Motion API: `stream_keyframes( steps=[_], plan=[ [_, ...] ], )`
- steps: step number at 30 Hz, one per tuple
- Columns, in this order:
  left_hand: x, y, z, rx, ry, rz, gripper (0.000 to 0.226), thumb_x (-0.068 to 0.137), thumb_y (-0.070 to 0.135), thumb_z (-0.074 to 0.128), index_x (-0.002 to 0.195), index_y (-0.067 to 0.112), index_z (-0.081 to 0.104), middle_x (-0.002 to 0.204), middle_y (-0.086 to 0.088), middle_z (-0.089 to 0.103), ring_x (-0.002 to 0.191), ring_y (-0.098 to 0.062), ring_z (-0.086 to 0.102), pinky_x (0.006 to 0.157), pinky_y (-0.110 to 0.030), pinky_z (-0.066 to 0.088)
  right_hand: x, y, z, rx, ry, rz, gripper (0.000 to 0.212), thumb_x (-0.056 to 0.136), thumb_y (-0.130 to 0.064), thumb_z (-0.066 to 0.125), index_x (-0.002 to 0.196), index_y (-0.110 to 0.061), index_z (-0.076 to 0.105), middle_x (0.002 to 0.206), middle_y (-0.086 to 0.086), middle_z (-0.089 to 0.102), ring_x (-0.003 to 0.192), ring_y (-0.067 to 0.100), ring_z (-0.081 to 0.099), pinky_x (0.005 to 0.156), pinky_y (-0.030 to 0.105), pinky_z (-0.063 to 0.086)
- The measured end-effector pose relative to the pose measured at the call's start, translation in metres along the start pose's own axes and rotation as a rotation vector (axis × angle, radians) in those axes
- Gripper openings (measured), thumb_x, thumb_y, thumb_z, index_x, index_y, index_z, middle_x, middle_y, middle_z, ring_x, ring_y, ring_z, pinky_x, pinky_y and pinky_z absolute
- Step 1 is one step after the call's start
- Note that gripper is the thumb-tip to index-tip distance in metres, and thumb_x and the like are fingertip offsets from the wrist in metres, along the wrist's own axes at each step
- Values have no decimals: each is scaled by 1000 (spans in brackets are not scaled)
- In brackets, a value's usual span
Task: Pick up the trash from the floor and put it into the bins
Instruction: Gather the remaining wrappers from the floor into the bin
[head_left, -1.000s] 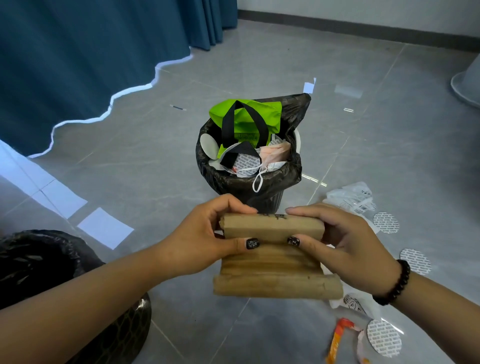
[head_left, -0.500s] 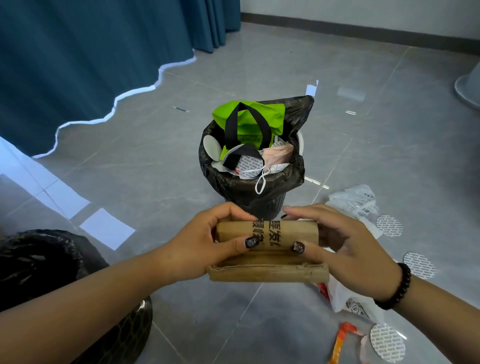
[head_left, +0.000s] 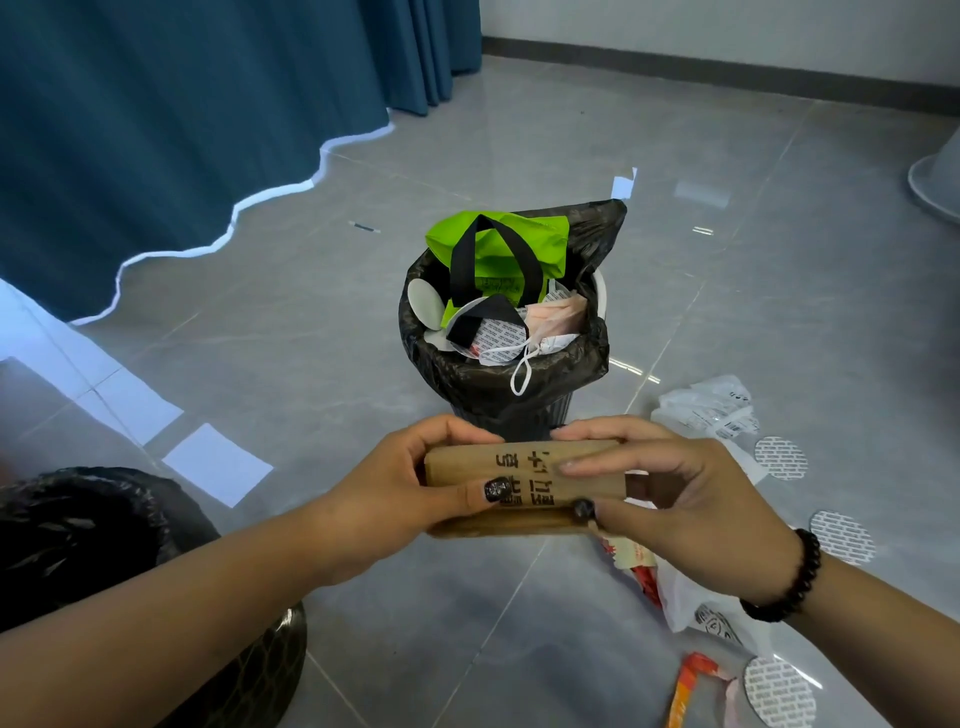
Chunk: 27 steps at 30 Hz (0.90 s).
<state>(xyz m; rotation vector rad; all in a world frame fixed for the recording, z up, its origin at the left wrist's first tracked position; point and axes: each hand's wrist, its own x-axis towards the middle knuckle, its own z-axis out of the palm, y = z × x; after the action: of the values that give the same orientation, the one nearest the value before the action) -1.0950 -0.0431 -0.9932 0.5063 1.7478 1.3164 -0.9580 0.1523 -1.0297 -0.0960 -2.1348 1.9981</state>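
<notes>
Writing: black printed characters are running across the top face of the folded brown paper bag (head_left: 524, 486); they are showing upside down to the camera and partly under the thumbs, so they cannot be read. Small dark print is also sitting on the green bag (head_left: 498, 249), too small to make out.

Held item: the folded brown paper bag is looking flattened into a long, narrow bundle with stacked folds along its near edge, plain tan apart from the print.

Position: it is being held in the air just in front of the full bin (head_left: 511, 364), level and crosswise, above the grey tiled floor (head_left: 311, 322).

Left hand (head_left: 395, 499): it is gripping the bundle's left end, fingers curling over the far edge and the dark-nailed thumb pressing on top.

Right hand (head_left: 675, 499): it is clamping the right end, forefinger lying along the top and thumb pressing the near edge; a black bead bracelet (head_left: 789, 582) is circling the wrist.

Full bin: lined with a black bag, it is brimming with the green bag with black handles, white discs, pink wrapping and a face-mask loop hanging over the rim.

Right of the full bin: crumpled clear plastic (head_left: 706, 410), round patterned foil seals (head_left: 779, 457) and an orange wrapper (head_left: 685, 691) are lying on the floor.

Left of the full bin: a second bin (head_left: 78, 525) with a black liner is standing nearest the camera; a blue curtain (head_left: 182, 130) is hanging beyond.
</notes>
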Motion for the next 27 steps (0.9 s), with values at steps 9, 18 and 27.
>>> stream_keyframes(
  steps=[9, 18, 27],
  plan=[
    [6, -3, -5, 75, 125, 170, 45, 66, -15, 76, 91, 22, 69, 105, 3, 70, 96, -16, 67, 71, -27, 57, 3, -4, 17, 430, 168, 376, 35, 73, -10, 66, 108, -8, 66, 109, 21, 64, 85, 29, 70, 65, 33, 59],
    [51, 20, -12, 791, 422, 515, 69, 69, 19, 83, 126, 33, 46, 126, 16, 46, 119, 0, 35, 99, -2, 26, 31, -35, -48, 228, 417, 74, 68, 34, -47, 91, 91, -15, 75, 103, 8, 71, 84, 22, 71, 69, 29, 58],
    [80, 0, -16, 1233, 365, 677, 23, 72, 10, 70, 94, 17, 73, 84, -1, 70, 75, -26, 66, 69, -36, 56, 92, -70, -27, -556, 426, -205, 34, 74, -2, 74, 96, -28, 71, 99, -12, 64, 88, 8, 63, 85, 32, 53]
  ],
)
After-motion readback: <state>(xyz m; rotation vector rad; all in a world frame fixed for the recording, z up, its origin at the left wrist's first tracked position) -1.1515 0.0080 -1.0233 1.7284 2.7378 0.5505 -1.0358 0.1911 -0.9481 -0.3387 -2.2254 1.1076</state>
